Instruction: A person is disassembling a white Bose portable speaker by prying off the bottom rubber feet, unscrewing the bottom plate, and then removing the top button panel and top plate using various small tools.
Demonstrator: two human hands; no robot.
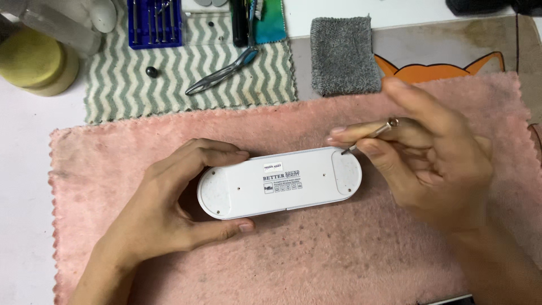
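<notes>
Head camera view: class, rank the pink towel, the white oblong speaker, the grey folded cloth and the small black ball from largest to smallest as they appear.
1. pink towel
2. white oblong speaker
3. grey folded cloth, which looks close to the speaker in area and lies farther from the camera, so this pair is unsure
4. small black ball

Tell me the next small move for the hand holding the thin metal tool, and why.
Probably lever the thin metal tool gently under the rounded pad: its tip already sits at that pad's upper edge on the white oblong plastic device, which the left hand steadies on the pink towel. The right hand pinches the tool.
</notes>
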